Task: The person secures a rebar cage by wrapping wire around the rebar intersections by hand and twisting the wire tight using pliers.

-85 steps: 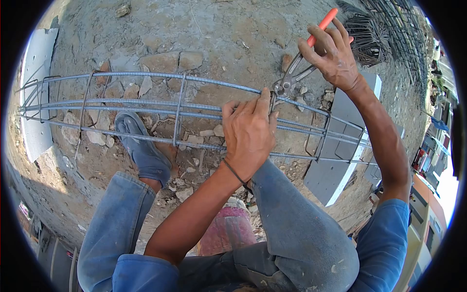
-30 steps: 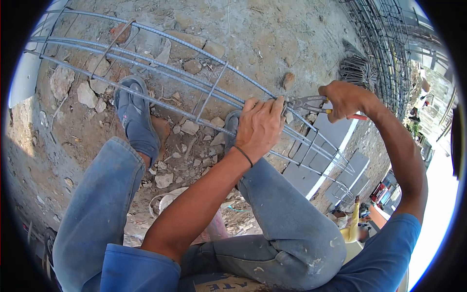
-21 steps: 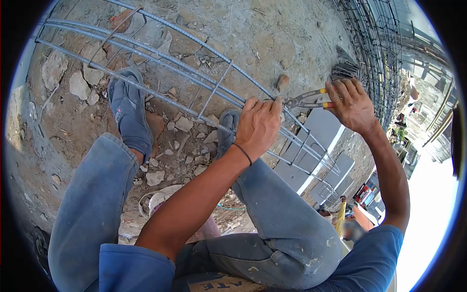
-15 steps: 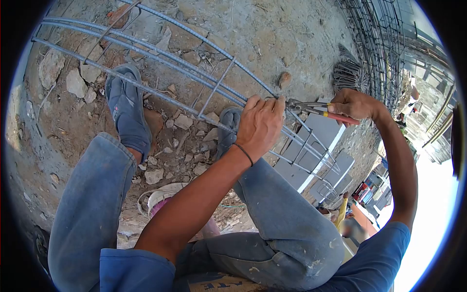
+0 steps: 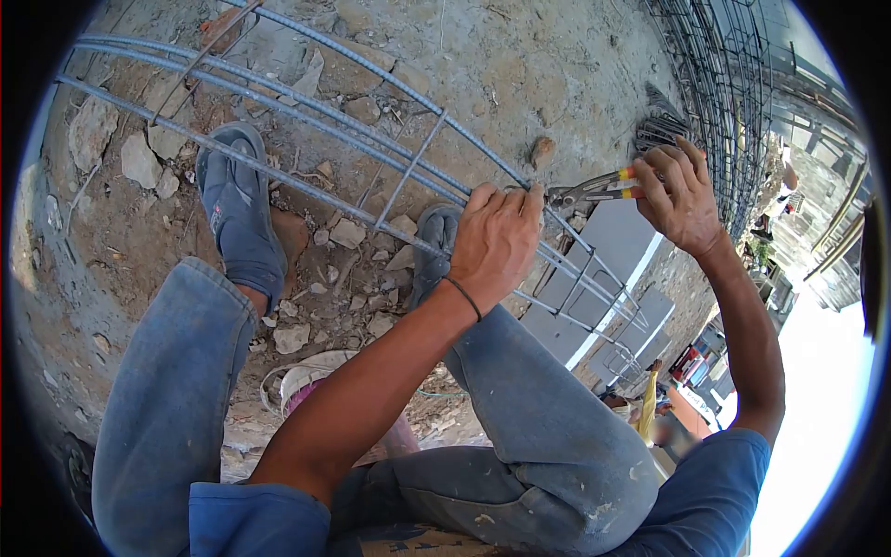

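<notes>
A cage of ribbed rebar [image 5: 357, 128] with thin square stirrups [image 5: 411, 170] crosses in front of me at a slant. My left hand [image 5: 498, 232] is closed over the upper bars, knuckles up, near a stirrup position. Red-and-yellow-handled pincers [image 5: 594, 189] point left, their jaws at the bar beside my left fingertips. Around the pincers' handles, the fingers of my right hand [image 5: 685, 197] are wrapped. Whatever the jaws bite on is too small to make out.
Broken stones [image 5: 292, 337] litter the dirt around my shoes [image 5: 237, 186]. A bucket [image 5: 306, 376] stands between my legs. Grey panels [image 5: 640, 325] lie under the cage's right end. More rebar cages [image 5: 719, 88] are stacked at upper right. A person in yellow [image 5: 648, 408] is beyond my knee.
My right hand has rolled over on the pincers, swinging the handles upward, with its fingers now on top. My left hand has stayed in place on the bars.
</notes>
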